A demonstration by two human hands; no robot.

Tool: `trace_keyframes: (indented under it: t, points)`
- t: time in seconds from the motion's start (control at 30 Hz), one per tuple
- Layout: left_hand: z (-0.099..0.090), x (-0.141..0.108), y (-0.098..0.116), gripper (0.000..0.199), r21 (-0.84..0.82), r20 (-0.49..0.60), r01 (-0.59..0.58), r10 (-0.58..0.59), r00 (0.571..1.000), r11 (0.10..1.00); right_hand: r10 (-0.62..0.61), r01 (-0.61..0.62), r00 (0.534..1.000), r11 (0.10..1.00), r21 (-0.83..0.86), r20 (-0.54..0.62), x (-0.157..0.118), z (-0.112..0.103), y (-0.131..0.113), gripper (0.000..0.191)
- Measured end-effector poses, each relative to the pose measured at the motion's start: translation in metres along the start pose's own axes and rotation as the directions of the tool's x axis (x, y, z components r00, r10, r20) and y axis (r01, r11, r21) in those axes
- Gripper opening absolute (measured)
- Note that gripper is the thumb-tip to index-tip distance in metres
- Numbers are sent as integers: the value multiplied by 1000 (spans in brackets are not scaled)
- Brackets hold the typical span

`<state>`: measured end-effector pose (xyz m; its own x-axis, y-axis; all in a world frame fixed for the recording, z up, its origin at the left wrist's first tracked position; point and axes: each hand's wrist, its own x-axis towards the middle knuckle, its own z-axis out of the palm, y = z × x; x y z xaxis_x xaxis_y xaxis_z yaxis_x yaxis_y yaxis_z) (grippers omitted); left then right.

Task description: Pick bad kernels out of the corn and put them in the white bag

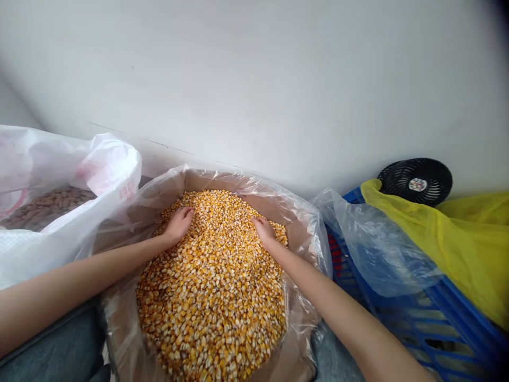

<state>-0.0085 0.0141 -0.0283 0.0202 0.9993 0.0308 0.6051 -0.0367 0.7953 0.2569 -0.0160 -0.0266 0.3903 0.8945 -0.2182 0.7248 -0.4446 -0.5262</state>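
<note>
left hand (178,225) and right hand (264,231) lie open, palm-down, on dried corn kernels (210,307) in a plastic-lined box (296,355).

Bright, even light on my feed, soft across the white wall (254,79), faint shadows, mild glare on the plastic liner (302,212), corn kernels (210,297) sharp, wide-angle bending at the edges, dark top-right corner

Open air lies above the corn (214,297) up to the white wall (254,90), free for the left hand (178,225) and right hand (264,231). The plastic liner's rim (254,183) blocks sideways passage, with the white sack (107,164) beyond it on the left and the blue crate (429,318) on the right.
</note>
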Motion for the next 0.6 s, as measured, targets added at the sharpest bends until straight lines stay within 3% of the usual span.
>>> trace_keyframes:
  t: [0.17, 0.27, 0.33, 0.4, 0.47, 0.53, 0.6]
  points:
    - [2, 0, 1, 40, -29, -22, 43, -44, 999, 999, 33, -40, 999, 959, 279, 31, -15, 18, -23, 54]
    - [2, -1, 3, 43, -81, -17, 78, -79, 997, 994, 74, -135, 989, 805, 578, 128, -30, 26, -45, 63]
    - [1, -1, 4, 45, -120, -14, 100, -103, 995, 988, 57, -178, 979, 715, 676, 198, -45, 31, -61, 62]
    - [-1, -2, 5, 47, -156, -12, 115, -118, 993, 981, -51, -168, 962, 665, 728, 268, -65, 35, -76, 56]
    - [-4, -1, 7, 47, -191, 3, 123, -125, 992, 974, -234, -99, 918, 645, 758, 319, -86, 38, -90, 47]
    - [-8, 0, 9, 46, -220, 28, 144, -141, 990, 965, -404, -9, 842, 651, 759, 357, -104, 38, -102, 39]
    - [-12, 1, 12, 45, -238, 42, 175, -170, 985, 955, -548, 86, 737, 657, 749, 395, -111, 34, -110, 36]
